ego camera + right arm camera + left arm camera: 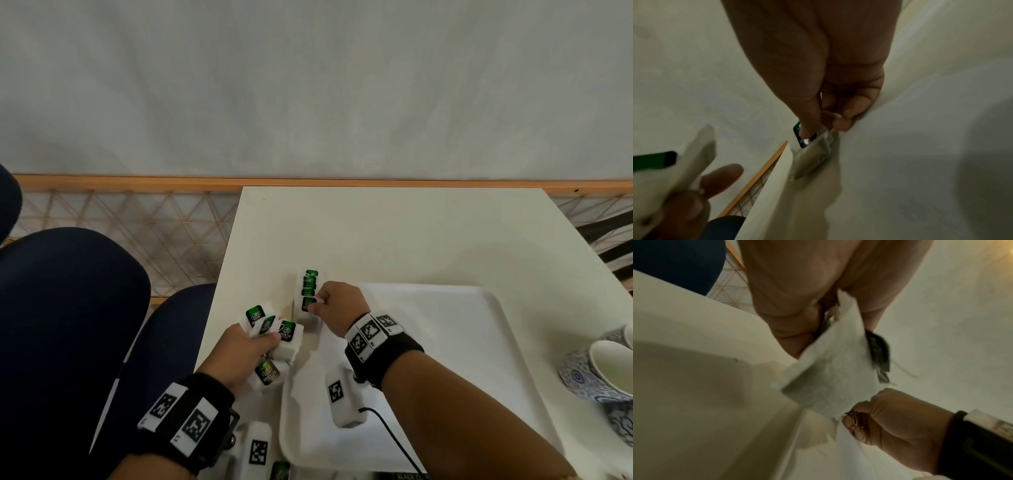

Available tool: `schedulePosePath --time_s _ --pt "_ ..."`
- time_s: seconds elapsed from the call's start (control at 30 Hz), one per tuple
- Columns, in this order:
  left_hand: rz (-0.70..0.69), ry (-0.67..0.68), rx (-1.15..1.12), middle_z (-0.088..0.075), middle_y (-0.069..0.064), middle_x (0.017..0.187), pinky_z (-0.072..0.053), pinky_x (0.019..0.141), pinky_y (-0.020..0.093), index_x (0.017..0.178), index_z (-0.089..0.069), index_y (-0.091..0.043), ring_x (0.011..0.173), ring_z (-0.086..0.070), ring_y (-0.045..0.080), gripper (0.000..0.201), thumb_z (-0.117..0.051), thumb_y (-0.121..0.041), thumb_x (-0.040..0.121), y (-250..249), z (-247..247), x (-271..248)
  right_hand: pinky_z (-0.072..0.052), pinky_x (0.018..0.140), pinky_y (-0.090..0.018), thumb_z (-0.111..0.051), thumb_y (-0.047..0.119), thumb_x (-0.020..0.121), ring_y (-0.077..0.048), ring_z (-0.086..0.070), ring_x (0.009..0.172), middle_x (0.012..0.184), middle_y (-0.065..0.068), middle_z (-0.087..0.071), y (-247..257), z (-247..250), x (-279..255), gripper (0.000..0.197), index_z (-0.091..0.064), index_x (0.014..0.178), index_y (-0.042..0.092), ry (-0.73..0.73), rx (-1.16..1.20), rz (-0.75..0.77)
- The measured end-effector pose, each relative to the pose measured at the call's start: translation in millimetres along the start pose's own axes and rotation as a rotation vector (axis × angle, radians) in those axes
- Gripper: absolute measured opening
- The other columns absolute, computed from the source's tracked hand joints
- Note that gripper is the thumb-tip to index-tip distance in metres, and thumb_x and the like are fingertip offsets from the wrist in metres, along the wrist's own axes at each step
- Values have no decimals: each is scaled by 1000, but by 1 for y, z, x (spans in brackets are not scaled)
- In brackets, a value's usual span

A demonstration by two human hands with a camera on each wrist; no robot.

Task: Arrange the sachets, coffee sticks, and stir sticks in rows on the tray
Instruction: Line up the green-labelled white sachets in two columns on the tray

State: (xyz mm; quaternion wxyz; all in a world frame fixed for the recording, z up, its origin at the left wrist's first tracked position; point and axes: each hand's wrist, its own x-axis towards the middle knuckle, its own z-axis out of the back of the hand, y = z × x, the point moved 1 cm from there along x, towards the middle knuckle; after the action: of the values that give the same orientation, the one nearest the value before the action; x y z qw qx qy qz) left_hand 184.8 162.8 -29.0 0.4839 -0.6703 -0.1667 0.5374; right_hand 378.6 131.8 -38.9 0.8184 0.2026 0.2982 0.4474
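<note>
The right hand [337, 305] pinches a sachet [309, 304] at the tray's [445, 342] far-left corner, where a short row of about four overlaps. Best to lay it flat, edge lined up with its neighbours. The left hand [246, 353] grips a bunch [274, 334] — four tags show — over the bench [394, 233].

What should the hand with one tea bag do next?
Probably set it down. The right hand pinches a green-tagged tea bag at the near end of a short row beside the tray; the left hand holds more waiting.
</note>
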Motion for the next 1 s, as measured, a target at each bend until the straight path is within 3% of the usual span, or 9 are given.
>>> schedulePosePath --time_s 0.17,0.27,0.37,0.47,0.57,0.7,0.8,0.87,1.0 --pt "2 -2 6 -74 20 90 -56 80 55 91 -72 -4 86 -70 38 10 -64 0 87 -1 -1 5 -35 54 -22 -70 36 84 -15 -51 70 77 5 -53 -2 -2 -2 28 -48 89 18 -54 124 -53" --pt "-22 -11 -8 -74 19 92 -55 83 56 94 -72 -7 87 -70 37 12 -65 -2 87 -2 -3 8 -37 57 -23 -59 53 88 -15 -53 69 73 5 -54 1 1 -12 38 -49 88 16 -93 138 18" --pt "-44 -11 -40 -73 18 89 -55 75 45 96 -70 -6 78 -69 32 13 -62 0 89 -3 -6 8 -43 61 -24 -45 63 91 -15 -63 67 70 3 -64 9 4 -26 58 -64 87 8 156 342 74" --pt "-60 -7 -45 -73 19 90 -57 73 44 99 -70 -5 80 -71 33 13 -62 -1 89 -3 -10 8 -45 58 -20 -63 48 88 -7 -60 58 65 5 -66 8 -1 -37 32 -65 81 18 308 399 124" --pt "-54 9 -57 -73 20 94 -57 78 47 104 -70 -3 87 -70 36 16 -62 -1 89 1 -12 9 -48 62 -22 -65 33 91 -6 -61 61 67 3 -68 2 -6 -37 19 -62 75 23 213 330 148" --pt "-49 -9 -30 -75 10 84 -56 63 33 94 -72 -11 76 -72 21 18 -64 4 87 8 -10 10 -53 75 -37 -62 32 91 -22 -65 76 81 -13 -70 -11 -12 -31 30 -61 83 4 132 249 108" --pt "-51 -20 7 -75 8 84 -56 81 43 93 -72 -14 85 -70 25 24 -66 8 83 14 -5 13 -56 74 -42 -61 30 89 -31 -66 80 82 -17 -67 -14 -15 -29 31 -55 75 2 89 244 76" --pt "-48 -5 12 -75 6 80 -56 78 40 90 -71 -15 82 -70 24 27 -66 11 82 15 -3 12 -53 68 -39 -60 29 90 -31 -63 74 76 -17 -64 -13 -15 -27 33 -49 68 6 48 237 47" --pt "-42 18 1 -74 4 80 -56 62 28 95 -69 -12 73 -69 16 27 -65 11 82 14 3 8 -29 50 -24 -58 33 93 -12 -35 54 57 2 -37 -11 -10 -25 46 -32 58 17 -55 176 -21"
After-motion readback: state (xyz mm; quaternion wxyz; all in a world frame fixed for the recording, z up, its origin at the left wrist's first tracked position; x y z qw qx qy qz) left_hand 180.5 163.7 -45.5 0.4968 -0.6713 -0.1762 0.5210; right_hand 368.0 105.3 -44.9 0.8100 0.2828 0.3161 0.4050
